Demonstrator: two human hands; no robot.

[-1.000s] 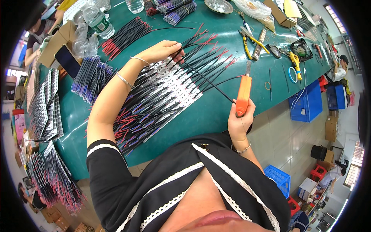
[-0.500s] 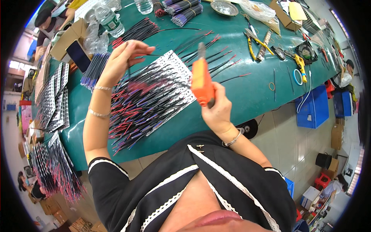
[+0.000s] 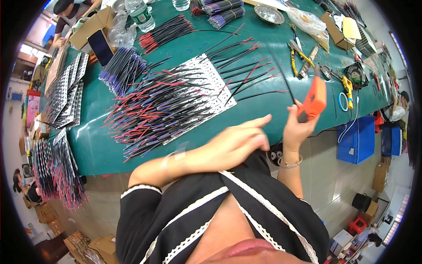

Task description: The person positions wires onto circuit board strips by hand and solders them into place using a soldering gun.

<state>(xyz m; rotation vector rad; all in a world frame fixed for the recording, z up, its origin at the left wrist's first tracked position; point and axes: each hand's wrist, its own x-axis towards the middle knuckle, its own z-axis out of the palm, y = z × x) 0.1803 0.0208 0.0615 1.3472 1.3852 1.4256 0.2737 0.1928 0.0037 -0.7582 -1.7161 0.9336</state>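
My right hand (image 3: 296, 130) grips an orange gun-shaped tool (image 3: 313, 97) with a grey tip that points up and away. A thin dark wire-like strand (image 3: 288, 83), blurred, rises from beside its thumb; whether the hand pinches it I cannot tell. My left hand (image 3: 233, 147) hovers in front of my body, its index finger stretched out, nothing visible in it. Beyond it, many black wires (image 3: 154, 105) with red and purple ends lie across a white perforated board (image 3: 211, 83) on the green table. Several wires stick out past the board's right edge.
Bundled wires (image 3: 167, 33) and a loose purple-ended pile (image 3: 123, 68) lie farther back, near a phone (image 3: 100, 47) and a bottle (image 3: 140, 15). Pliers (image 3: 293, 61), a yellow glue gun (image 3: 347, 90) and a metal dish (image 3: 269, 14) sit to the right. A blue crate (image 3: 357, 141) stands below.
My left hand has swung from above the wires at the far left back toward my body. My right hand has carried the orange tool rightward, off the board's edge.
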